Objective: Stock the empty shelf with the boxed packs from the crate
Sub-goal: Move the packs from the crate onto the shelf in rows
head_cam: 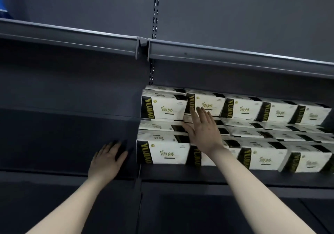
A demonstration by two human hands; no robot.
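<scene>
Both hands were extended toward the dark shelf (180,175) and neither held anything. The right hand (202,130) lay flat with fingers straight against the white and black packs (260,123), its fingertips on the front of the second upper pack from the left end of the stack and its palm over the tier beneath. The left hand (107,158) rested palm down, fingers spread and relaxed, on the bare shelf surface just left of the stack, apart from the nearest pack. The packs stood on the right-hand section of the shelf in two tiers, a front row at the shelf edge and further rows behind it, all with their printed faces forward. The leftmost packs were aligned with the slotted upright (155,8) at the join between the two shelf sections. A second shelf (235,56) ran above the stack. A blue item (3,8) showed on that upper shelf, far left of the upright; its nature could not be determined. No crate was in view.
</scene>
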